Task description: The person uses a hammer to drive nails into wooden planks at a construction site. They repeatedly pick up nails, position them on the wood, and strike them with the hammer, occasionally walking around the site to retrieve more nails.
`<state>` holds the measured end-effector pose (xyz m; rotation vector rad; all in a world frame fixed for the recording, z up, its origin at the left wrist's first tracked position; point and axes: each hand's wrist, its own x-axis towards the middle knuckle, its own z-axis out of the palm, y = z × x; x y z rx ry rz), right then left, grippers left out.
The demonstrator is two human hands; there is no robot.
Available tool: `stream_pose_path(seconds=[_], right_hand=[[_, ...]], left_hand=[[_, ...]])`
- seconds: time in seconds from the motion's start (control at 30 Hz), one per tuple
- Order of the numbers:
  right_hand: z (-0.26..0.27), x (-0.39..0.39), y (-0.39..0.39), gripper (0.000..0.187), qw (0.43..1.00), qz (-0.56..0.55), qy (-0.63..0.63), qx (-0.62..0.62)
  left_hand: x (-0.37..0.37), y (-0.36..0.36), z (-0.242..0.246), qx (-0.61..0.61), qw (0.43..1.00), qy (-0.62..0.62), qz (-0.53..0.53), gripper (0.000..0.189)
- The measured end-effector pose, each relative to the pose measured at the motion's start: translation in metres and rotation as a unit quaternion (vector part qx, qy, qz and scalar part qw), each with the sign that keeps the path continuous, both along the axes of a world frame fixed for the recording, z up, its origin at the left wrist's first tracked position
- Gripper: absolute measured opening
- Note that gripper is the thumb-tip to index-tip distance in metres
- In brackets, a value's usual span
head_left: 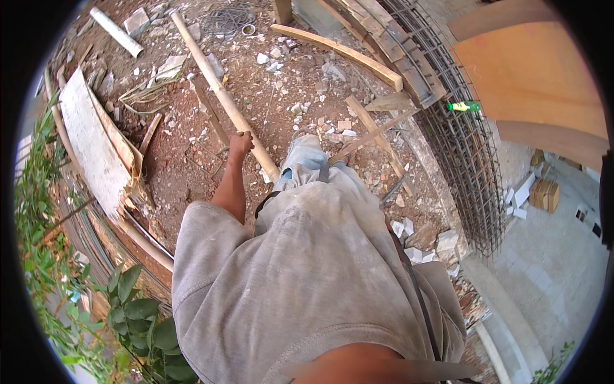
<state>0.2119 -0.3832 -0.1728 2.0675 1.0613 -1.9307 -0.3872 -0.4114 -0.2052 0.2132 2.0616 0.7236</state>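
My left hand (241,141) is low at my left side, its fingers curled. In the picture it overlaps the edge of a long pale round pole (213,81) lying on the rubble-strewn dirt. A narrow wooden strip (209,113) and a thin bent wire (204,165) appear just beside the wrist. Whether the fingers grip anything cannot be made out. My right hand is out of view, hidden beyond the grey shirt (307,269). Ahead of my legs, a wooden stick (376,133) crosses over a board (379,141).
Broken white sheets (96,144) lie at left, near leafy plants (139,312). A long timber (340,48) rests ahead. Along the right run a rebar cage (465,158) and a concrete edge (431,168); a green bottle (463,106) sits on the cage. Beyond is a cardboard box (544,195).
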Motion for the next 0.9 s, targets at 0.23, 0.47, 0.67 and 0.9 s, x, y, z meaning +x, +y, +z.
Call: stream_pose_path(seconds=[0.23, 0.47, 0.67, 0.9], right_hand=[[0.019, -0.035, 0.202, 0.052, 0.999, -0.008, -0.028, 0.043], [0.094, -0.175, 0.303, 0.051, 0.915, 0.256, 0.09, 0.298], [0.117, -0.314, 0.379, 0.073, 0.709, 0.32, -0.205, 0.594], [0.125, -0.381, 0.392, 0.082, 0.766, 0.37, -0.399, 0.341]], left_hand=[[0.156, -0.132, -0.066, -0.113, 0.977, 0.013, -0.179, 0.03], [0.22, -0.163, -0.015, -0.145, 0.98, -0.094, -0.101, 0.057], [0.105, -0.064, -0.013, -0.089, 0.971, -0.167, 0.147, 0.041], [-0.115, 0.039, -0.06, -0.059, 0.996, -0.063, 0.009, 0.032]])
